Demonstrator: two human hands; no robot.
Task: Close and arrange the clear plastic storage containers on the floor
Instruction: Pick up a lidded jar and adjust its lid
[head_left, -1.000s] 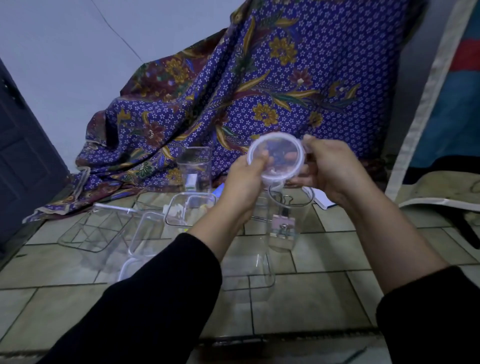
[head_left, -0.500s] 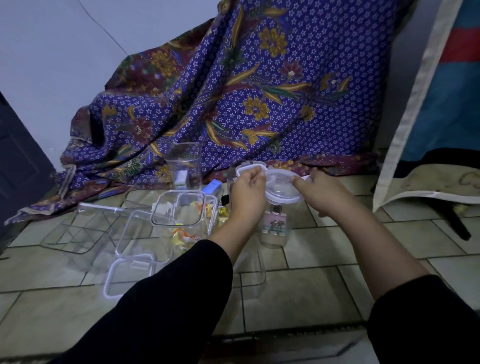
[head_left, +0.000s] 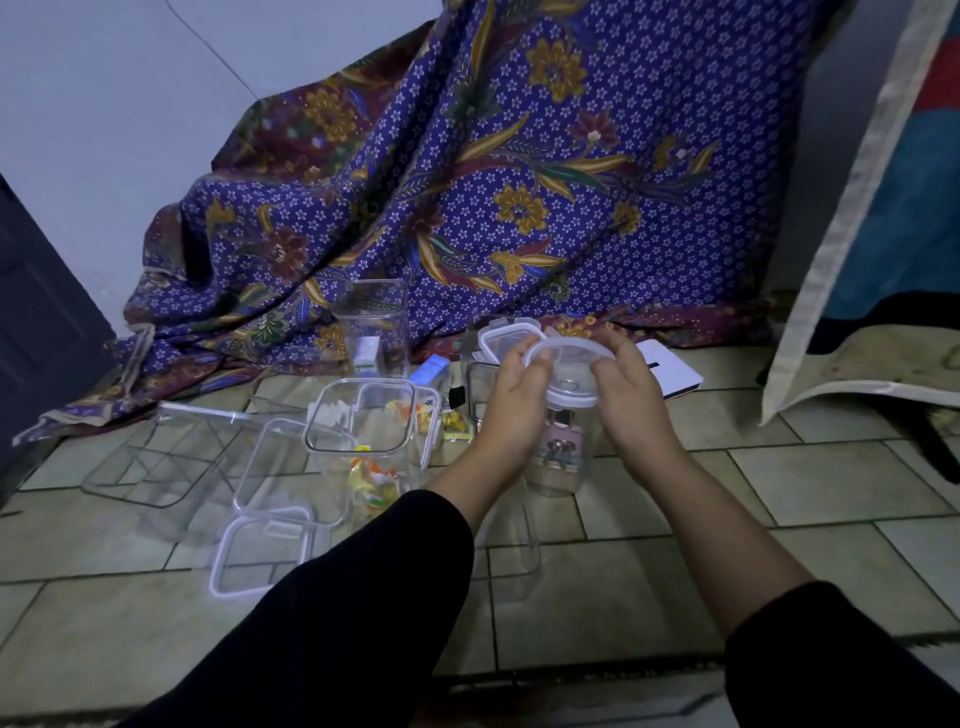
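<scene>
Near the floor's front edge, black sleeves hide part of a clear square lid (head_left: 262, 553). Beyond, left hand (head_left: 514, 400) and right hand (head_left: 631, 397) pinch a round translucent lid (head_left: 569, 371), tilted over a clear cylindrical jar (head_left: 558, 460); its contents are unclear.

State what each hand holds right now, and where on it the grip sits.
Both hands hold one round lid by its rim: left hand on the left edge, right hand on the right edge, above the round jar.
</scene>
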